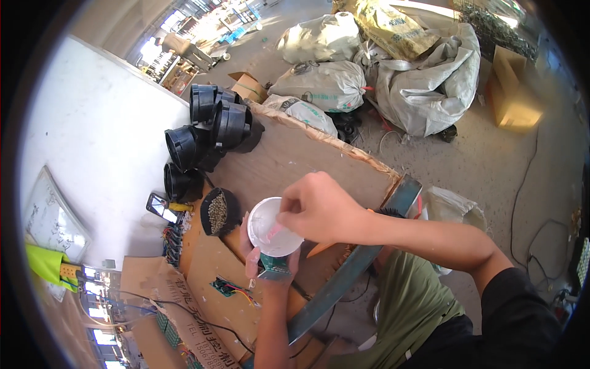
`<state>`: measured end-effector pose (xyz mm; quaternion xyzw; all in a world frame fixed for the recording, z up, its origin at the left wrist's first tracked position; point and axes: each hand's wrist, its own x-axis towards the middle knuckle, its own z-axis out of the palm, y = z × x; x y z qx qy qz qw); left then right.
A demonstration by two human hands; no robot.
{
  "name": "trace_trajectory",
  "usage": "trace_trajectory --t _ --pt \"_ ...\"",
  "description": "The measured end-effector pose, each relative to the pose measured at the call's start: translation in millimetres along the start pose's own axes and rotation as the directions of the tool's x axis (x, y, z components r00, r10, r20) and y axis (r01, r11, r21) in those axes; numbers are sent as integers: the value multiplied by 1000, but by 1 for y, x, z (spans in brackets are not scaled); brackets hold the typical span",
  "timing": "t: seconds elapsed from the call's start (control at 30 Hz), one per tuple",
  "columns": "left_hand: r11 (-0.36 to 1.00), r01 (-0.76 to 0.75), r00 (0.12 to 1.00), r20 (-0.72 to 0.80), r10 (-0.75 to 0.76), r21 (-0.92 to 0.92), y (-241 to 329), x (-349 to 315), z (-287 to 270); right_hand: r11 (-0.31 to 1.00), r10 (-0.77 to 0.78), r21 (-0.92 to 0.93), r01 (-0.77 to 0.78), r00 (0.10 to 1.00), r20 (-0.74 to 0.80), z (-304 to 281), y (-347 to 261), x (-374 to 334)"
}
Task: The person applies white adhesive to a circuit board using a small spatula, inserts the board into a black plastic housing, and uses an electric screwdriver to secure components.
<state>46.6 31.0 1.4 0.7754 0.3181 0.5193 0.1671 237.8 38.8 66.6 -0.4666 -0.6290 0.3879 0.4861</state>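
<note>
My left hand is wrapped around a white round tub and tilts its mouth up toward me. A dark green piece, perhaps a circuit board, sits against the tub's lower side within the same grip. Over the tub's mouth, my right hand has its fingers pinched together and reaching inside. Something pinkish shows at those fingertips, too small to name. A small circuit board with coloured wires lies on the cardboard close to my left forearm.
Beyond the tub stands a black cup of small brass-coloured parts. Several black plastic housings are stacked by the white panel. A phone leans nearby. The bench has a metal edge. Large sacks lie on the floor.
</note>
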Motion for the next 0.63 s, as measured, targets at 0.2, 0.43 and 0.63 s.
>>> trace_trajectory --t 0.2,0.43,0.63 --pt "988 -146 989 -37 144 -46 -2 3 2 933 236 270 -236 971 34 -32 1 -17" --pt "954 -299 943 -146 301 34 -7 1 2 961 -273 -121 250 930 -246 -20 4 -26" --pt "1000 -16 998 58 17 -3 21 8 -2 722 -498 -556 413 867 -3 31 2 -10"
